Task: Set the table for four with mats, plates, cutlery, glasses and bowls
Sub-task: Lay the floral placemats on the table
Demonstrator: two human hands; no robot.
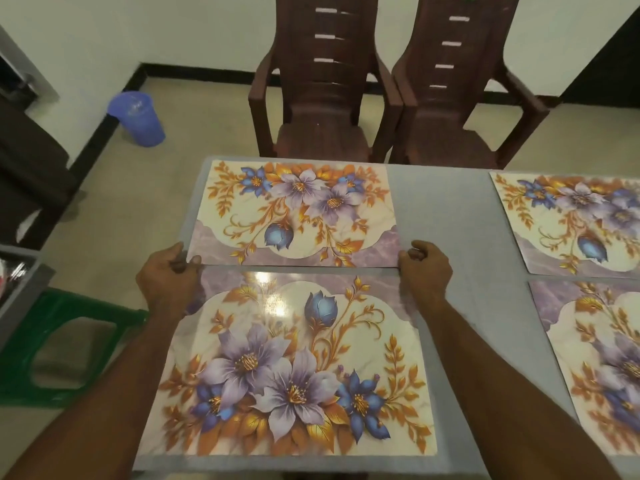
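Mats nearly down, everything else to come.
Both hands, left (166, 282) and right (427, 271), pinch the near corners of the far-left glossy floral rectangular mat (298, 213) on the grey worktop (443, 220); each grip is closed on it. Four such mats lie out; plates, cutlery, glasses and bowls remain.

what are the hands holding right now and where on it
Both hands, left and right, grip the far floral mat at its two near corners.
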